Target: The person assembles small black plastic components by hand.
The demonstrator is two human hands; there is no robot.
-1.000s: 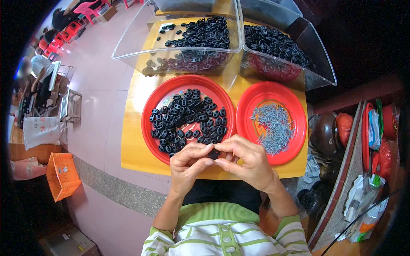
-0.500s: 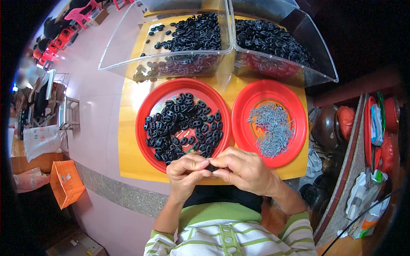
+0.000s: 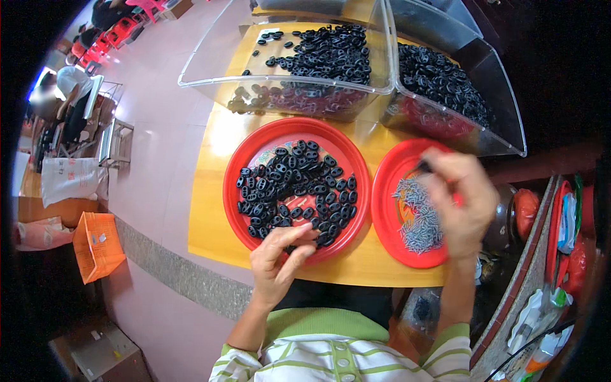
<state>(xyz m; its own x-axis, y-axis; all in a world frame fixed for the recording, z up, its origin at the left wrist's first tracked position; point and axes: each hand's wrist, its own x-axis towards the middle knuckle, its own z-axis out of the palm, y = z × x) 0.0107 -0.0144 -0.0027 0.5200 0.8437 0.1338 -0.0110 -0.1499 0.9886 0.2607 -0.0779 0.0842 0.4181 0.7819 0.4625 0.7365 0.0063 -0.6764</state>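
My left hand (image 3: 280, 258) is at the near rim of a red plate (image 3: 233, 215) heaped with small black oval two-hole pieces (image 3: 280, 177). Its thumb and fingers are apart, and dark pieces show behind the gap between them. My right hand (image 3: 468, 200), smeared by motion, is over the right side of a second red plate (image 3: 380, 191). A small black piece (image 3: 424, 166) shows at its fingertips, its details blurred. Small grey metal screws (image 3: 420, 219) lie piled in that plate, partly hidden by the hand.
Two clear plastic bins (image 3: 286, 83) with many more black pieces stand at the table's far side. The yellow table (image 3: 210, 210) ends close to my body. An orange basket (image 3: 98, 251) sits at left, and a shelf edge (image 3: 519, 267) with bags runs along the right.
My hands were together at the near edge of the left plate. The right has moved up and right over the screw plate with a black piece; the left stays behind, fingers parted.
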